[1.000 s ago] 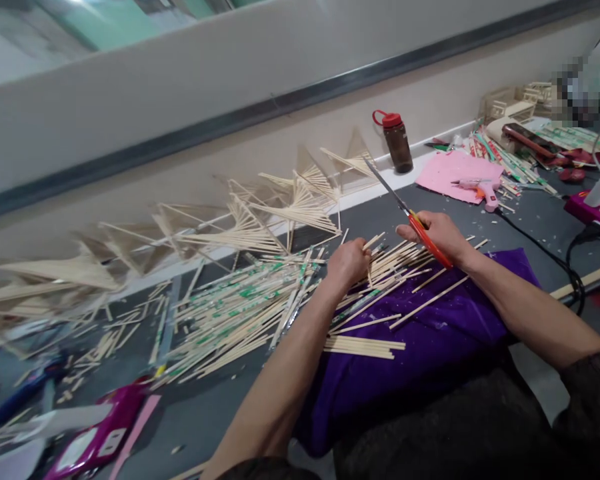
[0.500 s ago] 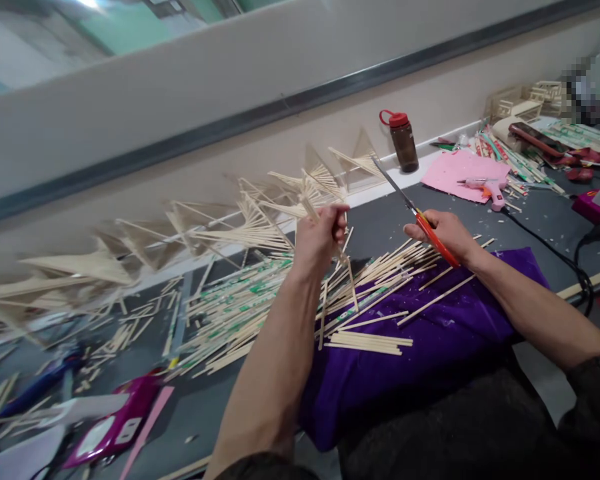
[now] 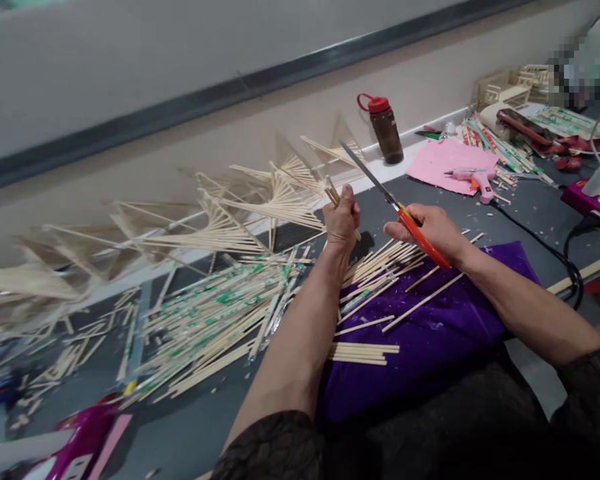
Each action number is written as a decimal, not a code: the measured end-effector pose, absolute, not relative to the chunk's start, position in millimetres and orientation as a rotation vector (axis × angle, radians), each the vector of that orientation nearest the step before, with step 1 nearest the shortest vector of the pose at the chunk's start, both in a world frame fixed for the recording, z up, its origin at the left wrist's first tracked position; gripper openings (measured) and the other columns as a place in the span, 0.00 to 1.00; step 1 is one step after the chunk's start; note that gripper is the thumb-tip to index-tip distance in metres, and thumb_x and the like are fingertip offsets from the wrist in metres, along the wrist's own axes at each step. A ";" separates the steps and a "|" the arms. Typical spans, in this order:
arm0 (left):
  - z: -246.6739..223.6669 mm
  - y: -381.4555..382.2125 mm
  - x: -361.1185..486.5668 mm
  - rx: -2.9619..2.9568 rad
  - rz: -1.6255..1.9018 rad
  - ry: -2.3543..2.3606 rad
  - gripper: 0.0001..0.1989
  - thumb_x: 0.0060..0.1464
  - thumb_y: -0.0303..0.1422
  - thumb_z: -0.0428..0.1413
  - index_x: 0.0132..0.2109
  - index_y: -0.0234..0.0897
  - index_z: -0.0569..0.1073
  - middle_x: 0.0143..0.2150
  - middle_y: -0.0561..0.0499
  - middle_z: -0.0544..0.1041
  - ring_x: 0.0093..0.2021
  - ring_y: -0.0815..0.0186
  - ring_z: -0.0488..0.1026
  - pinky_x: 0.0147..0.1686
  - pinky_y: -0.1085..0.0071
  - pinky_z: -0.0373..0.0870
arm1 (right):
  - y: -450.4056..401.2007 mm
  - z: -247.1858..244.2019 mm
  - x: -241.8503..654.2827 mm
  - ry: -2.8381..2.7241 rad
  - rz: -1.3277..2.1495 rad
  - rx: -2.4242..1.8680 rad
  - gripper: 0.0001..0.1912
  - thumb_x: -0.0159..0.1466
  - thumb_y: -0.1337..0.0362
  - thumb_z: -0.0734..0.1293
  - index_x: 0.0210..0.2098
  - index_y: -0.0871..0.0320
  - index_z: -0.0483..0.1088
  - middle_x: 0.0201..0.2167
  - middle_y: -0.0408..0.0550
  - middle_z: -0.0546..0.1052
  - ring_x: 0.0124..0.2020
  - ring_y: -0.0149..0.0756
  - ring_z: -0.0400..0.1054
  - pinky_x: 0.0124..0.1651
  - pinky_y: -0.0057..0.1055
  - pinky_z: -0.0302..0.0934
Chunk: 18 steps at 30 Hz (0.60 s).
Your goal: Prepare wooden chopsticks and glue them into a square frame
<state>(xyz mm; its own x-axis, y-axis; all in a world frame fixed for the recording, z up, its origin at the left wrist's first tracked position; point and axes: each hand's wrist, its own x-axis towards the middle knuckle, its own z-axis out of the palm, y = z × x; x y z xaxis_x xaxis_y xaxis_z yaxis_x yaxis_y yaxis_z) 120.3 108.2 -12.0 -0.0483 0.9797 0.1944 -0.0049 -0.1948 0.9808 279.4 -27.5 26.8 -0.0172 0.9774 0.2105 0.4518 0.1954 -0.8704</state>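
Observation:
My left hand (image 3: 342,217) is closed around a small bunch of wooden sticks (image 3: 333,192), whose ends poke out above and below the fist. In my right hand (image 3: 433,230) are red-handled scissors (image 3: 423,241), their blades pointing up and left toward the wall. Below both hands, loose sticks (image 3: 380,263) lie partly on a purple cloth (image 3: 460,323). A short row of sticks (image 3: 365,353) rests at the cloth's left part. Sticks in green-printed wrappers (image 3: 215,300) are spread left of my left forearm.
Fan-shaped stick structures (image 3: 275,200) line the wall. Behind the scissors stands a brown bottle (image 3: 386,137) with a red cap. A pink glue gun (image 3: 475,179) lies on pink cloth (image 3: 427,163), its cable running right. Magenta devices (image 3: 593,200) sit at the right and lower left.
My left hand has moved right, closer to the scissors, with the sticks in it. The wrapped sticks beside my forearm show more. The camera view has shifted a little.

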 end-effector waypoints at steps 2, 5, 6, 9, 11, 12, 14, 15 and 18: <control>-11.6 106.7 119.9 1.339 1.358 1.125 0.25 0.51 0.50 0.55 0.18 0.39 0.59 0.12 0.60 0.54 0.11 0.77 0.49 0.12 0.76 0.44 | -27.4 26.6 279.8 -1.595 0.767 -1.388 0.25 0.54 0.40 0.64 0.24 0.58 0.63 0.24 0.41 0.65 0.27 0.29 0.56 0.32 0.29 0.48; -7.3 105.2 118.0 1.271 1.409 1.101 0.25 0.52 0.51 0.53 0.18 0.39 0.57 0.11 0.60 0.52 0.11 0.77 0.48 0.11 0.77 0.43 | -27.4 26.5 279.7 -1.590 0.776 -1.390 0.25 0.54 0.40 0.64 0.24 0.57 0.63 0.24 0.41 0.64 0.27 0.29 0.56 0.31 0.29 0.48; -6.8 104.9 117.4 1.250 1.427 1.094 0.25 0.52 0.51 0.53 0.18 0.39 0.56 0.11 0.60 0.52 0.11 0.77 0.48 0.11 0.77 0.43 | -27.5 26.7 279.4 -1.593 0.775 -1.386 0.25 0.54 0.40 0.64 0.24 0.57 0.62 0.24 0.41 0.64 0.27 0.29 0.56 0.31 0.29 0.48; -9.1 104.2 117.4 1.242 1.423 1.092 0.25 0.51 0.50 0.55 0.18 0.39 0.57 0.12 0.61 0.53 0.11 0.77 0.49 0.11 0.77 0.44 | -27.8 27.5 278.6 -1.615 0.755 -1.389 0.25 0.54 0.40 0.63 0.24 0.57 0.62 0.23 0.41 0.64 0.26 0.29 0.56 0.31 0.28 0.48; -10.3 103.2 119.3 1.255 1.389 1.096 0.24 0.50 0.48 0.56 0.18 0.38 0.58 0.12 0.61 0.54 0.11 0.78 0.49 0.11 0.77 0.44 | -27.4 27.5 278.5 -1.627 0.743 -1.410 0.25 0.54 0.40 0.63 0.23 0.57 0.61 0.22 0.41 0.63 0.26 0.29 0.56 0.31 0.28 0.48; -9.3 102.0 120.5 1.259 1.371 1.098 0.23 0.49 0.48 0.57 0.18 0.38 0.59 0.12 0.61 0.54 0.11 0.78 0.49 0.11 0.77 0.43 | -26.9 27.1 278.7 -1.624 0.742 -1.417 0.26 0.54 0.39 0.63 0.23 0.57 0.61 0.22 0.41 0.63 0.26 0.29 0.56 0.31 0.28 0.48; -2.9 96.6 122.3 1.255 1.324 1.095 0.23 0.49 0.47 0.57 0.18 0.38 0.59 0.11 0.61 0.54 0.10 0.78 0.48 0.10 0.77 0.42 | -25.4 25.6 279.8 -1.606 0.746 -1.423 0.26 0.53 0.39 0.63 0.22 0.57 0.61 0.22 0.41 0.64 0.27 0.30 0.57 0.31 0.28 0.49; 2.4 91.7 122.3 1.247 1.283 1.084 0.23 0.49 0.47 0.57 0.18 0.38 0.59 0.11 0.61 0.53 0.10 0.78 0.48 0.10 0.77 0.41 | -24.5 24.7 280.5 -1.595 0.751 -1.423 0.26 0.53 0.39 0.62 0.23 0.57 0.62 0.22 0.41 0.64 0.27 0.30 0.58 0.31 0.28 0.49; 23.2 66.9 116.9 1.231 1.060 0.999 0.25 0.48 0.48 0.57 0.18 0.38 0.56 0.11 0.61 0.51 0.10 0.78 0.45 0.10 0.77 0.39 | -22.4 22.4 282.9 -1.573 0.797 -1.416 0.26 0.53 0.38 0.62 0.23 0.57 0.61 0.21 0.40 0.64 0.25 0.30 0.57 0.30 0.28 0.48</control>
<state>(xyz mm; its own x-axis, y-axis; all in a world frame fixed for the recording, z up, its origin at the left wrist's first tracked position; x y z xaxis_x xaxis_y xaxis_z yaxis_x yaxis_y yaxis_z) 116.9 66.9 23.2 0.2245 0.9743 -0.0178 -0.0753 0.0355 0.9965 282.9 -22.4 22.4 0.0049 0.9846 0.1750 0.4411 0.1549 -0.8840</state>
